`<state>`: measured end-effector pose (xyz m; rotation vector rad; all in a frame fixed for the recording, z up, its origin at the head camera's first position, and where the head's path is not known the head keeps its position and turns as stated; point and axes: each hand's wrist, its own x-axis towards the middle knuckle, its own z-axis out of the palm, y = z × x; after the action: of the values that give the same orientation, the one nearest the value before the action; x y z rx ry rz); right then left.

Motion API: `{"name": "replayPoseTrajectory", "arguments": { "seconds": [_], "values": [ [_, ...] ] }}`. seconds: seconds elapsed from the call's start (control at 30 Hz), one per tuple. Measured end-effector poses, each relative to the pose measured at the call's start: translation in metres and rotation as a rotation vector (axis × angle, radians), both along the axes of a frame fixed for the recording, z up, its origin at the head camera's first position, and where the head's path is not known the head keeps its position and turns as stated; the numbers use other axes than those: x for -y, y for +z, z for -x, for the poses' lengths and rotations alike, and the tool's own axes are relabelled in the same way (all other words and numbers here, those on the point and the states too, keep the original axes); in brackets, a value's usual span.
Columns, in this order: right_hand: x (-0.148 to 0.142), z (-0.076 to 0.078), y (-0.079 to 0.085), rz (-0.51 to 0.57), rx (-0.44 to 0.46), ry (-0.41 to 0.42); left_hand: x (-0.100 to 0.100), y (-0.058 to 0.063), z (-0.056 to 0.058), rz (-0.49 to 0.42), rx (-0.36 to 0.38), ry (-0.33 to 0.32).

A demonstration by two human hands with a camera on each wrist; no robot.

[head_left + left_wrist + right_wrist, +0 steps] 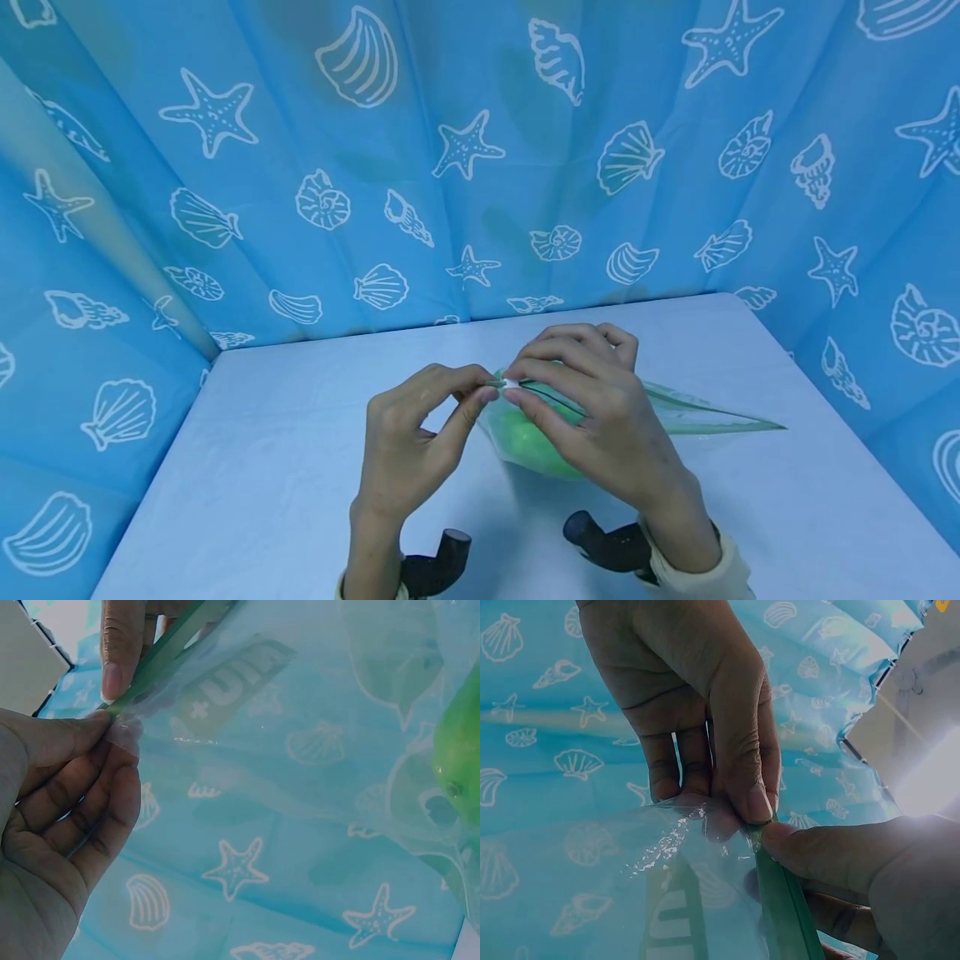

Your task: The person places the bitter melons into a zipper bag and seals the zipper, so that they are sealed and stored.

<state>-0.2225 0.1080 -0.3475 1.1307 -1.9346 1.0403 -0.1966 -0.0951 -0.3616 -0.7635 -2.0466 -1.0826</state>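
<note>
A see-through plastic zip bag (495,437) with green edging and printing hangs over the table. Inside it sits a smooth, rounded bright green object (461,742), which looks like a fruit. My left hand (423,425) pinches one end of the bag's green zip strip (161,656) between thumb and forefinger. Close beside it, my right hand (592,392) pinches the strip at a small white piece (511,383), its fingertips almost meeting the left ones. The bag's tapering green-edged end (720,421) sticks out to the right behind the right hand.
The bag is above a white-covered table (262,467). Blue curtains (465,217) with white shells and starfish stand behind and at both sides. A black curved piece (442,562) is at the left wrist, and another black piece (611,542) at the right.
</note>
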Motion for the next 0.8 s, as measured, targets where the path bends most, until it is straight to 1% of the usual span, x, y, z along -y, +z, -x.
{"name": "replayPoseTrajectory", "arguments": {
  "seconds": [0.13, 0.33, 0.6, 0.8],
  "values": [
    [-0.0011, 0.0004, 0.0004, -0.003, -0.008, 0.008, -0.0003, -0.0005, 0.0005, -0.01, -0.014, -0.005],
    [-0.0033, 0.001, 0.0002, -0.013, 0.019, 0.001, -0.0004, -0.0007, 0.0012, -0.018, -0.022, 0.0],
    [-0.0049, 0.0028, 0.0003, -0.008, 0.012, -0.008, 0.0015, 0.0002, 0.0021, -0.023, -0.009, 0.023],
    [-0.0066, 0.0044, -0.0009, -0.017, 0.022, -0.006, 0.0022, -0.0006, 0.0047, -0.042, -0.028, 0.003]
  ]
}}
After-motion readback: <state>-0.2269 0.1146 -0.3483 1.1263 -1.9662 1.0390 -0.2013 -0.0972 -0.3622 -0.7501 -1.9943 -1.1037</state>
